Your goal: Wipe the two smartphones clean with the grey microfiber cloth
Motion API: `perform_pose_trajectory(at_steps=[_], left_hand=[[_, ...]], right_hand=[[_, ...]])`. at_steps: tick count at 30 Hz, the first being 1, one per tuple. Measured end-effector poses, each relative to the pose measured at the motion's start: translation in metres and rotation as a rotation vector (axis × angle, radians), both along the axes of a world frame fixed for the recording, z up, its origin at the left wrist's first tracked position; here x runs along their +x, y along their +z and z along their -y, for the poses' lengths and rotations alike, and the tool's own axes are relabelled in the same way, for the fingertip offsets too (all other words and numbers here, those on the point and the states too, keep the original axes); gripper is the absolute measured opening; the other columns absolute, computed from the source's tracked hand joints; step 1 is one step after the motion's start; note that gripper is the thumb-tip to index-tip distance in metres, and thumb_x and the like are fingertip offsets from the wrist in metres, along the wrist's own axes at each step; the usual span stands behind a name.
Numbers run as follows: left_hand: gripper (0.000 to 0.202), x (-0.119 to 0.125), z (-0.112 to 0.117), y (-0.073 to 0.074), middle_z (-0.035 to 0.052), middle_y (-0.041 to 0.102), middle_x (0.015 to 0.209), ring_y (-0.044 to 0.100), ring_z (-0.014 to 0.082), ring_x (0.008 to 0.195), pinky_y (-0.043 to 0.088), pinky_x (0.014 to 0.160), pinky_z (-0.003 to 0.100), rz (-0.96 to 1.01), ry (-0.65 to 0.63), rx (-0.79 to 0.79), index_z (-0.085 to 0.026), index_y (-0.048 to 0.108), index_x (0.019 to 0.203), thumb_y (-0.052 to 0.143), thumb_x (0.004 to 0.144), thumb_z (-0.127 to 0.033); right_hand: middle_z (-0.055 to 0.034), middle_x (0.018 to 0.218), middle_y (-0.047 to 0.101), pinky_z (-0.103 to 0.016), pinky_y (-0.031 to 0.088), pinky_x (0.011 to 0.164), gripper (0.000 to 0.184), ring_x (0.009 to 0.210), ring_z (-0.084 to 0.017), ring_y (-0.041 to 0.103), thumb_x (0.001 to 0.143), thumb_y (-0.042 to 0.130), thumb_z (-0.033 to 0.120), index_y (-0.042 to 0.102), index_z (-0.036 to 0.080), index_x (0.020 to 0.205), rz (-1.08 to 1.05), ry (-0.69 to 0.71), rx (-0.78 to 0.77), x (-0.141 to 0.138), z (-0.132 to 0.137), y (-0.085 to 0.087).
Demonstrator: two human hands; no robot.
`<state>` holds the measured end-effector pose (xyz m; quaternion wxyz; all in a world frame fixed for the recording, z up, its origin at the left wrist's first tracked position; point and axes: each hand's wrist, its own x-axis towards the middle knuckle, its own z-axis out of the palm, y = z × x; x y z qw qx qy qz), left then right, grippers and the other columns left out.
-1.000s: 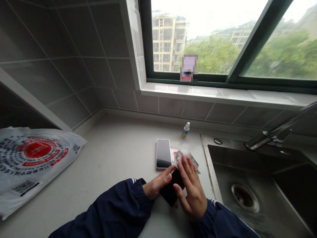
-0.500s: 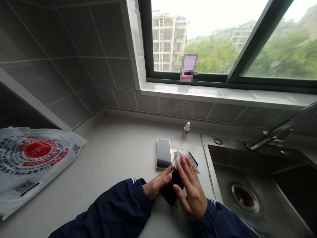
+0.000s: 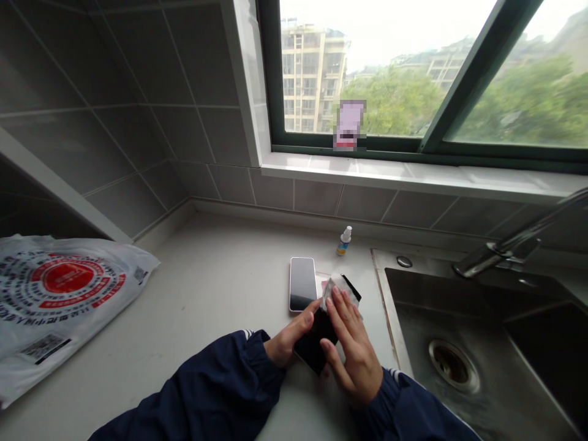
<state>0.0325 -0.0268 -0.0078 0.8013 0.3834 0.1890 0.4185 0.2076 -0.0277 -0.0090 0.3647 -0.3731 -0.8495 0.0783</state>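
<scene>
My left hand (image 3: pixel 290 338) is closed round the left edge of a dark, flat phone (image 3: pixel 315 350), thumb on its glossy black face. My right hand (image 3: pixel 356 358) lies over the upper part of that phone, fingers together, pressing a thin white wipe (image 3: pixel 340 283) against it. The phone is tilted, and one black corner shows beyond the wipe. Just behind my left hand, another phone (image 3: pixel 303 283) with a pale frame lies screen up on the counter. A flat, pale item with a pink patch is partly hidden behind the wipe.
A small white-capped spray bottle (image 3: pixel 343 241) stands on the white counter (image 3: pixel 220 275) near the wall. To the right are a steel sink (image 3: pixel 463 318) and a faucet (image 3: pixel 491 251). A printed plastic bag (image 3: pixel 68 294) lies at left, and a window is ahead.
My right hand and the white wipe have shifted slightly, with the wipe now flatter under the fingers. The held phone has moved a little up and left. The items on the counter stay put.
</scene>
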Motion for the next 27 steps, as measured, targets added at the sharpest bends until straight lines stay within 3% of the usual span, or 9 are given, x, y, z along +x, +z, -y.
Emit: perform_pose_trajectory(at_steps=[2,4,8,11,13,16,20,25,27], left_hand=[[0.058,-0.001,0.001,0.004,0.0137,0.038,0.155,0.072,0.0263,0.086,0.049,0.094,0.060,-0.030,-0.086,-0.015,-0.038,0.024,0.152,0.037,0.097,-0.051],[0.060,0.000,0.001,0.006,0.0149,0.037,0.155,0.072,0.0237,0.079,0.049,0.093,0.061,-0.028,-0.093,-0.011,-0.038,0.023,0.153,0.038,0.097,-0.050],[0.052,0.005,-0.002,0.000,0.0079,0.036,0.157,0.049,0.0296,0.133,0.024,0.119,0.051,0.050,0.098,0.027,-0.029,0.039,0.148,0.038,0.098,-0.044],[0.049,0.005,-0.002,-0.003,0.0042,0.037,0.157,0.022,0.0244,0.149,0.010,0.124,0.044,0.042,0.137,0.049,-0.026,0.044,0.146,0.036,0.100,-0.040],[0.051,0.002,-0.001,-0.001,0.0052,0.039,0.156,0.028,0.0270,0.147,0.016,0.122,0.047,0.009,0.081,0.071,-0.027,0.041,0.147,0.037,0.099,-0.043],[0.062,-0.003,0.000,0.007,0.0115,0.041,0.153,0.056,0.0357,0.124,0.041,0.105,0.059,-0.034,-0.068,0.061,-0.033,0.029,0.152,0.043,0.095,-0.053],[0.067,-0.003,0.001,0.012,0.0164,0.044,0.150,0.072,0.0301,0.089,0.050,0.091,0.061,-0.049,-0.152,0.039,-0.035,0.023,0.153,0.046,0.093,-0.054],[0.053,0.004,0.000,-0.001,0.0079,0.039,0.155,0.045,0.0281,0.136,0.019,0.121,0.047,0.088,0.085,0.026,-0.026,0.040,0.148,0.037,0.098,-0.044],[0.052,0.004,0.000,-0.003,0.0077,0.040,0.155,0.043,0.0263,0.138,0.019,0.121,0.043,0.082,0.097,-0.008,-0.024,0.042,0.147,0.033,0.100,-0.043]], right_hand=[[-0.0124,0.162,0.016,-0.063,0.028,0.114,0.063,0.149,-0.036,0.017,0.099,0.041,0.028,0.019,0.017,0.156,-0.062,-0.095,-0.016,0.000,-0.003,-0.002],[-0.0127,0.163,0.014,-0.065,0.027,0.114,0.064,0.149,-0.037,0.015,0.099,0.042,0.028,0.017,0.017,0.157,-0.091,-0.125,-0.032,0.000,-0.003,-0.003],[-0.0160,0.162,0.016,-0.061,0.029,0.114,0.066,0.148,-0.037,0.016,0.098,0.043,0.030,0.018,0.012,0.156,-0.002,0.037,-0.033,-0.003,0.004,0.001],[-0.0147,0.161,0.021,-0.056,0.030,0.116,0.065,0.148,-0.036,0.020,0.098,0.043,0.031,0.020,0.013,0.156,0.076,0.138,-0.010,-0.004,0.008,0.005],[-0.0137,0.161,0.021,-0.057,0.030,0.115,0.063,0.148,-0.036,0.020,0.098,0.042,0.030,0.022,0.014,0.156,0.056,0.095,0.009,-0.003,0.007,0.005],[-0.0130,0.162,0.016,-0.062,0.028,0.114,0.064,0.148,-0.037,0.017,0.098,0.041,0.030,0.019,0.015,0.156,-0.035,-0.052,0.012,-0.002,0.003,0.004],[-0.0104,0.164,0.011,-0.065,0.024,0.114,0.066,0.149,-0.037,0.012,0.099,0.042,0.031,0.014,0.018,0.157,-0.103,-0.162,-0.021,-0.002,0.001,0.000],[-0.0138,0.162,0.016,-0.059,0.027,0.116,0.066,0.148,-0.037,0.017,0.100,0.040,0.037,0.018,0.013,0.157,0.039,0.074,-0.034,-0.003,0.006,0.001],[-0.0134,0.161,0.020,-0.056,0.028,0.116,0.064,0.148,-0.035,0.019,0.100,0.039,0.037,0.020,0.013,0.156,0.080,0.143,-0.020,-0.002,0.006,0.002]])
